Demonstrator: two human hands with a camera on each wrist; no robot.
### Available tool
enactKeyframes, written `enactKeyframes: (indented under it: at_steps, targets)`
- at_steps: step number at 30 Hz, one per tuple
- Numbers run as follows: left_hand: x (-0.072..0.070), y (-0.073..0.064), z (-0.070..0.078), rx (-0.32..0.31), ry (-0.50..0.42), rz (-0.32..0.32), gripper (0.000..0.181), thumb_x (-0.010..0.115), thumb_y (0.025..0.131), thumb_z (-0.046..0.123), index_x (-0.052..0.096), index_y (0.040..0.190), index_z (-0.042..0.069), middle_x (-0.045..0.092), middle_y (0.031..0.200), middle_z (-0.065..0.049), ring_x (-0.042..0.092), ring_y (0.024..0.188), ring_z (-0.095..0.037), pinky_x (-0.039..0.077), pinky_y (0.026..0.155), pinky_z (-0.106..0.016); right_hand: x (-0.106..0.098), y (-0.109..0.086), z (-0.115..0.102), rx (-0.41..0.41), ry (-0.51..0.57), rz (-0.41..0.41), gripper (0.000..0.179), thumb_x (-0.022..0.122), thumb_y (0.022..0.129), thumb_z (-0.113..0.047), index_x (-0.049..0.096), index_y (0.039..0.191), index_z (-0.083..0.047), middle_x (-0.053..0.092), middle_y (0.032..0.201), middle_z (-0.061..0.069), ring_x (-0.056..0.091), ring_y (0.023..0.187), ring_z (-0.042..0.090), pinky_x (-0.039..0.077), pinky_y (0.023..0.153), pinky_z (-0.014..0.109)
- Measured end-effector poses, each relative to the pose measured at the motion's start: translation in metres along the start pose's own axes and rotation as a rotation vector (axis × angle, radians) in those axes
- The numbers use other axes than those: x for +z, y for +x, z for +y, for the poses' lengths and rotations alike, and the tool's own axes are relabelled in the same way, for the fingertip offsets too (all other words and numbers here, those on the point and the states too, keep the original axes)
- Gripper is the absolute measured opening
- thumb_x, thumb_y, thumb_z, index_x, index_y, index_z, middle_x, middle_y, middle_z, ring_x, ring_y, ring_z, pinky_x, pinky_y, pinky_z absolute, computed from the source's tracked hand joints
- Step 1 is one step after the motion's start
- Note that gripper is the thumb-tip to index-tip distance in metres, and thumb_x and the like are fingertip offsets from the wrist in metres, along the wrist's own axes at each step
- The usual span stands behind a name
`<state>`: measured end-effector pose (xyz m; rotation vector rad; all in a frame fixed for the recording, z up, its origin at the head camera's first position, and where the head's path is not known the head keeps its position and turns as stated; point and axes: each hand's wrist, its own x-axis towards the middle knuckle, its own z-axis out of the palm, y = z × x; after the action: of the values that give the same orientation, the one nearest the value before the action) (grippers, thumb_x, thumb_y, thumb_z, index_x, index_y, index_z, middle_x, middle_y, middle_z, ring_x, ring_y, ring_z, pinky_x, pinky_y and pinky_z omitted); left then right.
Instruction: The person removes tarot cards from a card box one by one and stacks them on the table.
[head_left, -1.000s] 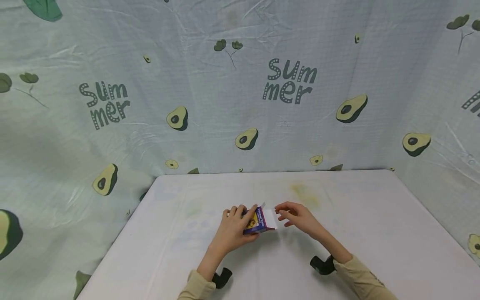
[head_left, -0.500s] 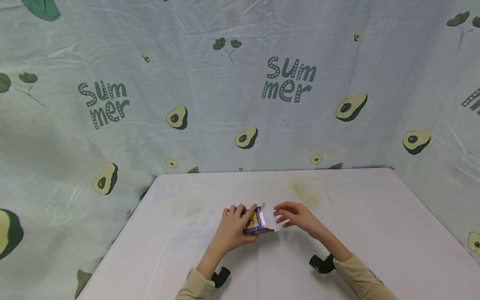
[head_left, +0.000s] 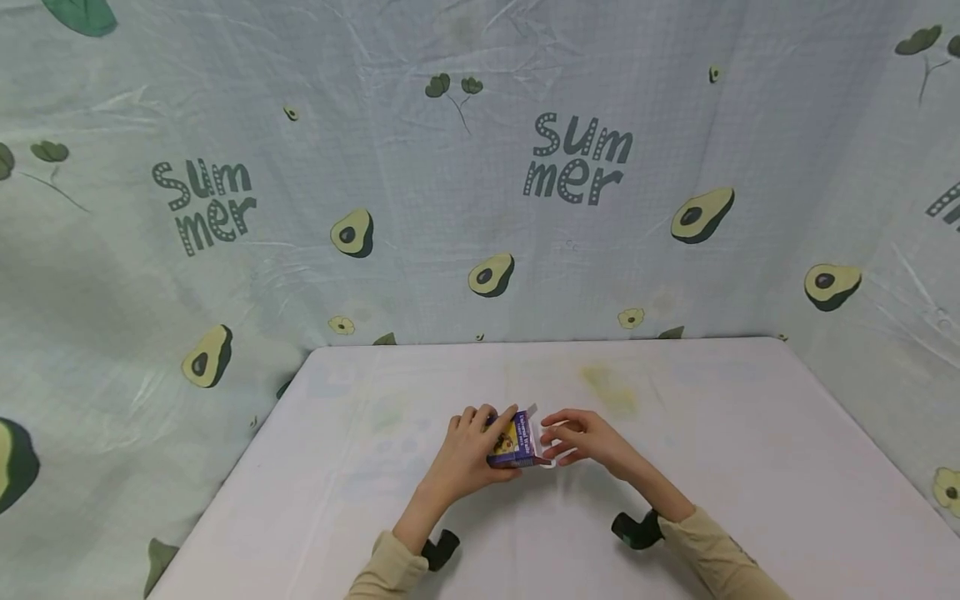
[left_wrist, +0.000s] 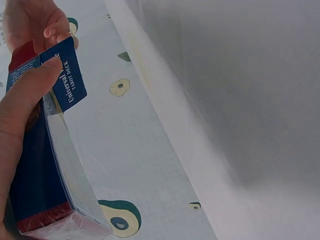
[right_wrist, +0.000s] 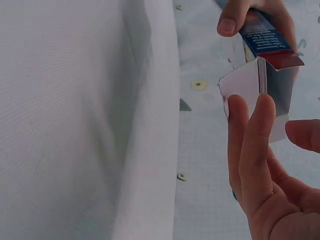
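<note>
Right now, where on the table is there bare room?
The white table is bare left of the left hand, right of the right hand, and behind the box up to the patterned sheet. Another patch lies between the forearms and their black wrist devices. Crowded: the middle, where the left hand grips the box and the right is at its open end.

Flaps (right_wrist: 241, 81) stick out btwn box (head_left: 507, 443) & R hand (head_left: 588, 437); L hand (head_left: 467, 457) blocks L side; tabletop (head_left: 450, 375) free beyond.
</note>
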<state>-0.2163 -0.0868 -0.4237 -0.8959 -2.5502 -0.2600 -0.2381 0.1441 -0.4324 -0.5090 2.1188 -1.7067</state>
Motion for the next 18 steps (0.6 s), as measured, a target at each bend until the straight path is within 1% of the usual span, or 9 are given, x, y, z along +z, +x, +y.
enactKeyframes:
  at_steps: [3, 9, 13, 18]
  targets:
    - [-0.0011, 0.0001, 0.0006, 0.010, 0.006, 0.010, 0.082, 0.074, 0.062, 0.050, 0.043, 0.132, 0.020, 0.049, 0.104, -0.003, 0.044, 0.088, -0.018, 0.037, 0.074, -0.036, 0.0017, 0.0011, 0.0012, 0.022, 0.013, 0.008, 0.041, 0.050, 0.091, -0.027, 0.050, 0.117, 0.005, 0.064, 0.099, 0.019, 0.066, 0.080, 0.019, 0.053, 0.068, 0.034]
    - [-0.0021, -0.0007, 0.0014, 0.025, 0.023, 0.002, 0.080, 0.073, 0.063, 0.052, 0.045, 0.131, 0.020, 0.050, 0.103, -0.003, 0.045, 0.088, -0.017, 0.038, 0.075, -0.036, 0.0044, 0.0018, 0.0042, 0.055, 0.023, 0.013, 0.041, 0.050, 0.090, -0.029, 0.052, 0.114, 0.003, 0.066, 0.094, 0.011, 0.066, 0.077, 0.016, 0.053, 0.065, 0.032]
    - [-0.0023, -0.0008, 0.0022, 0.038, 0.042, -0.018, 0.078, 0.071, 0.064, 0.054, 0.046, 0.130, 0.021, 0.051, 0.101, -0.001, 0.044, 0.087, -0.015, 0.038, 0.075, -0.035, 0.0070, 0.0011, 0.0035, 0.069, 0.019, 0.015, 0.040, 0.052, 0.089, -0.031, 0.054, 0.110, 0.003, 0.067, 0.089, 0.007, 0.066, 0.073, 0.016, 0.053, 0.062, 0.032]
    - [-0.0032, -0.0003, 0.0038, 0.039, 0.054, -0.037, 0.078, 0.069, 0.065, 0.057, 0.045, 0.131, 0.023, 0.050, 0.101, 0.001, 0.044, 0.086, -0.013, 0.037, 0.074, -0.033, 0.0086, 0.0003, 0.0022, 0.094, 0.022, 0.013, 0.039, 0.052, 0.089, -0.032, 0.055, 0.106, 0.002, 0.066, 0.082, 0.003, 0.065, 0.070, 0.014, 0.052, 0.059, 0.030]
